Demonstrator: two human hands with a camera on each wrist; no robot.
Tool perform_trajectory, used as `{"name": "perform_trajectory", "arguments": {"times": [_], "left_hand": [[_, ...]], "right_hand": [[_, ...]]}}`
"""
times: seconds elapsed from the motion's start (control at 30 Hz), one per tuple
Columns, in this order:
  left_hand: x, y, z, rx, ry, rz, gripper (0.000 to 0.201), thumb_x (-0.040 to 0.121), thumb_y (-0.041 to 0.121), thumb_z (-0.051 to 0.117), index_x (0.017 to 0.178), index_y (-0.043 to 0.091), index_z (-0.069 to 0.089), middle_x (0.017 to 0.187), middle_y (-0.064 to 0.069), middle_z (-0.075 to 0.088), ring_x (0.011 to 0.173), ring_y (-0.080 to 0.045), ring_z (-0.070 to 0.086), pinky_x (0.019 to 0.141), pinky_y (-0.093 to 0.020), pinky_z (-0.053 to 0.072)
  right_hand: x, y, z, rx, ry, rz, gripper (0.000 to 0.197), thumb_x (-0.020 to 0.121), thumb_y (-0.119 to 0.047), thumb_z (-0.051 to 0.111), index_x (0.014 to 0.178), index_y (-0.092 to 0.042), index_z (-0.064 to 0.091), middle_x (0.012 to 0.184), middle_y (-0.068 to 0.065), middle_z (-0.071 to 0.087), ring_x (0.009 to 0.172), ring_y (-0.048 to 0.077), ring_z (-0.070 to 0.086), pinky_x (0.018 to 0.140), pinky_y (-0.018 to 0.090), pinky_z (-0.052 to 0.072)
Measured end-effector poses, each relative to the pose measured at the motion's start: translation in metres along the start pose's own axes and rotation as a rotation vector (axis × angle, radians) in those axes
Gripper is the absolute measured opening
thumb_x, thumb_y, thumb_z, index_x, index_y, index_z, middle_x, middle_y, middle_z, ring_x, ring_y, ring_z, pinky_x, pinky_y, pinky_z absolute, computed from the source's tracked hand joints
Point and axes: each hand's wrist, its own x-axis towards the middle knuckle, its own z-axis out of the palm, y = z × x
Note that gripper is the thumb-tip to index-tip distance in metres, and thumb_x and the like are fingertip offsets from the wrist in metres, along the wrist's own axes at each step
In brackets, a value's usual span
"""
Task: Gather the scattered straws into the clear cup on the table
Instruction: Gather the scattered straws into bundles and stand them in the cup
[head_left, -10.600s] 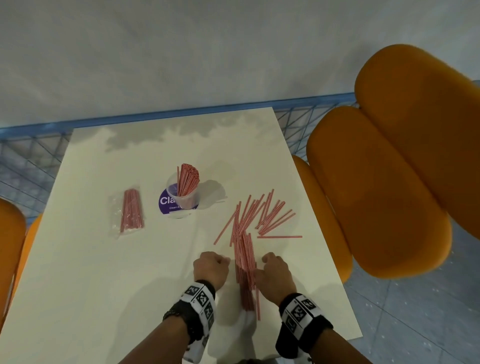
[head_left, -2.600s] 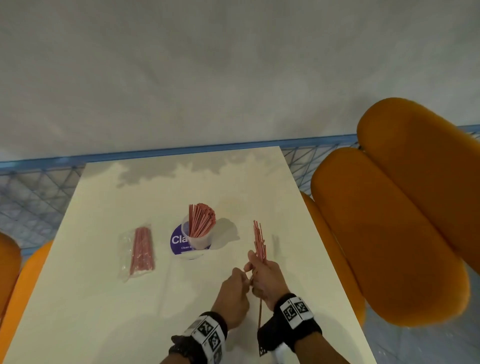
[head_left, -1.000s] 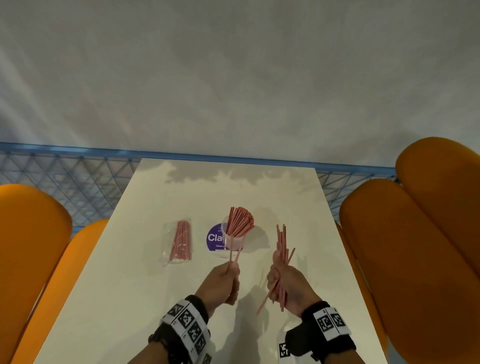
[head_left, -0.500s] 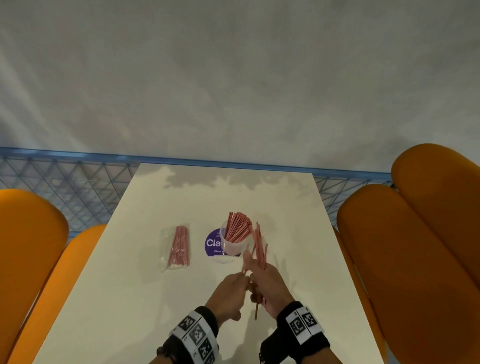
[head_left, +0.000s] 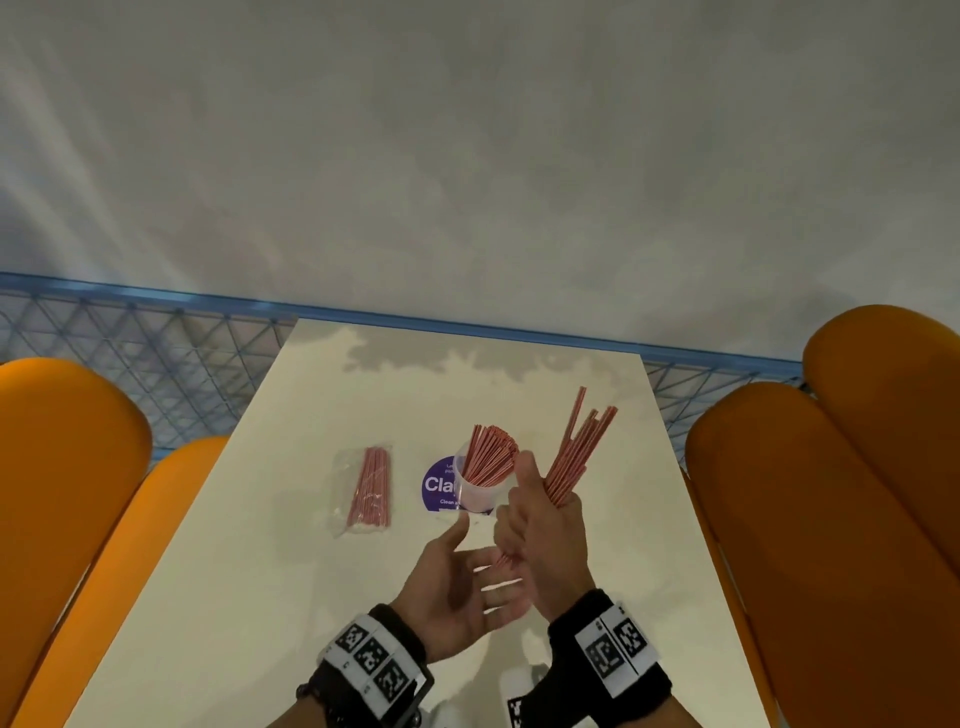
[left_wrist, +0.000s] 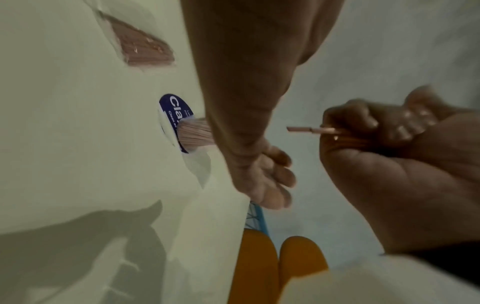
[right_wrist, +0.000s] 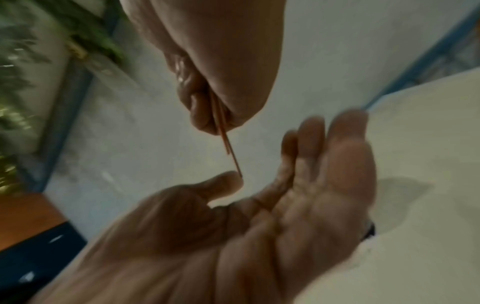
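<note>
Pale grey wall is filling the background behind a cream rectangular table (head_left: 291, 571), which is sitting between orange padded chairs (head_left: 810, 519) with a blue mesh railing (head_left: 156, 343) running at its far edge. Near the table's middle, the clear plastic cup (head_left: 475, 493) is standing upright on a round purple sticker (head_left: 436, 486), already packed with thin red paper straws (head_left: 488, 460) that are fanning out above its rim. At about nine o'clock from the cup, a sealed clear packet of red straws (head_left: 366, 488) is lying flat, apart from it. The person's right hand (head_left: 545, 540) is gripping a loose bundle of red straws (head_left: 576, 457), its fingers curled round the lower part while the tops are splaying toward one o'clock, just beside the cup at its three o'clock. The left hand (head_left: 457, 577) is hovering open, palm up and fingers relaxed, under the bundle's lower ends (right_wrist: 228, 148), holding nothing. Judging from this, the bundle is about to be squared up and dropped into the cup. The risks look plain: the straw ends are sitting uneven, so some could slip down through the fist and land back on the table; the cup is light and nearly full, so pushing a splayed bundle in at an angle could catch the straws already standing there, tip the cup, or spill its contents. The right thumb is also passing close to the rim, where a knock seems likely.
</note>
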Motion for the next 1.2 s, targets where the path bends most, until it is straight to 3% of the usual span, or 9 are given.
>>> {"name": "perform_trajectory", "arguments": {"times": [0.13,0.27,0.43,0.53,0.67,0.8,0.9,1.03,1.2], "left_hand": [[-0.014,0.006,0.006,-0.178,-0.197,0.02,0.064,0.095,0.053,0.044,0.127,-0.001,0.057,0.116,-0.021,0.065,0.107,-0.035,0.061,0.103,-0.047,0.04],[-0.023,0.006,0.009,-0.194,-0.277,0.064,0.059,0.094,0.05,0.048,0.125,0.001,0.061,0.115,-0.02,0.067,0.106,-0.032,0.064,0.093,-0.044,0.05],[-0.021,0.006,0.006,-0.148,-0.255,0.089,0.06,0.094,0.049,0.046,0.122,-0.002,0.061,0.115,-0.022,0.065,0.108,-0.034,0.06,0.096,-0.047,0.046],[-0.024,0.01,0.0,0.154,-0.188,0.149,0.04,0.084,0.034,0.057,0.103,0.0,0.068,0.093,-0.017,0.066,0.087,-0.028,0.064,0.083,-0.043,0.051],[-0.032,0.023,-0.009,0.893,-0.161,0.17,0.007,0.07,0.011,0.064,0.077,0.012,0.065,0.072,-0.006,0.061,0.064,-0.017,0.058,0.064,-0.027,0.046],[-0.024,0.02,-0.012,1.663,0.193,0.318,0.043,0.085,0.035,0.061,0.049,0.019,0.044,0.048,0.006,0.045,0.045,-0.01,0.042,0.052,-0.023,0.035],[-0.004,0.015,-0.023,1.816,0.381,0.427,0.045,0.087,0.045,0.047,0.05,0.019,0.042,0.054,0.004,0.044,0.054,-0.018,0.045,0.056,-0.028,0.036],[0.019,0.017,-0.017,1.877,0.363,0.441,0.04,0.09,0.044,0.046,0.058,0.02,0.043,0.06,0.005,0.046,0.058,-0.018,0.048,0.058,-0.03,0.038],[0.047,0.063,-0.023,1.785,0.418,0.461,0.056,0.069,0.066,0.069,0.105,0.028,0.051,0.103,0.01,0.058,0.089,-0.011,0.056,0.083,-0.032,0.051]], "right_hand": [[-0.014,0.004,0.016,-0.146,-0.103,-0.141,0.058,0.084,-0.045,0.07,0.059,0.002,0.047,0.046,0.011,0.039,0.043,0.018,0.035,0.047,0.028,0.036],[-0.017,0.01,0.021,-0.178,-0.091,-0.22,0.045,0.085,-0.026,0.073,0.058,0.005,0.053,0.049,0.017,0.051,0.047,0.021,0.045,0.058,0.032,0.043],[-0.016,0.01,0.031,-0.084,0.016,-0.146,0.059,0.09,-0.041,0.065,0.051,-0.012,0.029,0.046,0.003,0.023,0.046,0.014,0.019,0.047,0.028,0.02],[-0.009,0.01,0.023,0.043,0.025,-0.083,0.058,0.093,-0.044,0.054,0.056,-0.013,0.022,0.048,0.0,0.017,0.046,0.014,0.014,0.047,0.032,0.012],[-0.006,0.023,0.001,-0.198,-0.02,-0.021,0.054,0.094,-0.048,0.05,0.053,-0.015,0.041,0.053,0.006,0.037,0.055,0.02,0.038,0.059,0.034,0.037],[-0.007,0.039,-0.022,-0.489,-0.095,0.08,0.046,0.086,-0.052,0.063,0.06,-0.014,0.057,0.056,0.0,0.053,0.057,0.016,0.046,0.06,0.029,0.04],[0.004,0.04,-0.034,-0.746,0.055,-0.01,0.037,0.087,-0.048,0.064,0.066,-0.018,0.057,0.057,-0.006,0.057,0.054,0.009,0.047,0.056,0.021,0.039],[0.02,0.03,-0.028,-0.988,-0.014,-0.003,0.044,0.092,-0.041,0.059,0.057,-0.021,0.042,0.052,-0.005,0.044,0.049,0.007,0.04,0.051,0.016,0.036],[0.069,0.011,-0.04,-1.139,0.049,-0.169,0.045,0.096,-0.036,0.056,0.06,-0.019,0.036,0.049,-0.006,0.037,0.044,0.009,0.038,0.049,0.016,0.035]]}}
